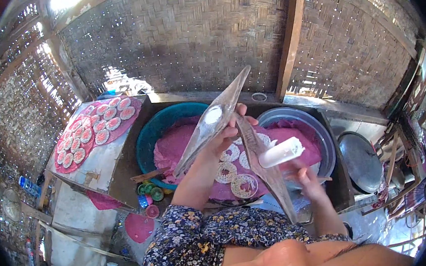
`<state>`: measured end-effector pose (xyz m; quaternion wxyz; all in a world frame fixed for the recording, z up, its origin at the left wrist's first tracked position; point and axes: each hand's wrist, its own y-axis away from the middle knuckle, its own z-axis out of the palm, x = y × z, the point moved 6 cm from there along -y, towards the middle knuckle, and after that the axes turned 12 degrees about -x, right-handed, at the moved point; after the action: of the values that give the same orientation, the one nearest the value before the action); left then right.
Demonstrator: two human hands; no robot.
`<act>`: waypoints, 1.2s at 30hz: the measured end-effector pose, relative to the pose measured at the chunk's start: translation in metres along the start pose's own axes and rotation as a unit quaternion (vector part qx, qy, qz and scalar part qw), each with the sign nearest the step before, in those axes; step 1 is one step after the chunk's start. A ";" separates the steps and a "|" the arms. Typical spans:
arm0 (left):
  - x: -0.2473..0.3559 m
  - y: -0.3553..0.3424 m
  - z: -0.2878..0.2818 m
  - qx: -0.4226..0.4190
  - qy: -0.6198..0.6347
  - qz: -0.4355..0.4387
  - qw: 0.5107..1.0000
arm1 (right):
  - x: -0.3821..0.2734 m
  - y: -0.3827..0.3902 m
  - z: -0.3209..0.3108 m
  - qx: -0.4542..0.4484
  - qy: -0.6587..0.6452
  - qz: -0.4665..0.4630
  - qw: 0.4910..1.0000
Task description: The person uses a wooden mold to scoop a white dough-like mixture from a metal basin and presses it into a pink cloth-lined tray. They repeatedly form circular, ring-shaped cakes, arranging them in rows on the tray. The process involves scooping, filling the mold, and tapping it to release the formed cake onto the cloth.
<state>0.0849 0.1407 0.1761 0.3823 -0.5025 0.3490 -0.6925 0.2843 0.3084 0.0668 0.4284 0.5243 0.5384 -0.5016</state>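
My left hand [227,133] is closed around a long, pointed wooden press half [230,95], with a round patch of white dough [214,115] at its middle. Beside it, slanting down to the right, a second wooden press half [273,177] bears a stubby white cylinder [281,152]; its upper end lies against my left fingers. My right hand [309,181], smeared by motion, is just below the cylinder; what its fingers hold, if anything, I cannot make out. Underneath, several lacy white rings [244,186] lie on pink cloth [222,190].
A teal basin [142,148] and a clear tub [329,145] with pink cloth stand behind my hands. At left, a table [105,165] bears several pink-and-white rounds [113,123]. A round metal lid [360,160] leans at right. A woven wall [180,44] rises behind.
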 end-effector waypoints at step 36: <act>-0.011 0.061 0.007 -0.095 -0.587 -0.212 0.776 | -0.108 -0.050 0.071 -0.149 0.094 0.053 0.983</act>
<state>0.1051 0.1216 0.1203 0.3064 -0.9065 0.0059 -0.2903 0.2394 0.2262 0.1691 0.4750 0.5271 0.6166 -0.3411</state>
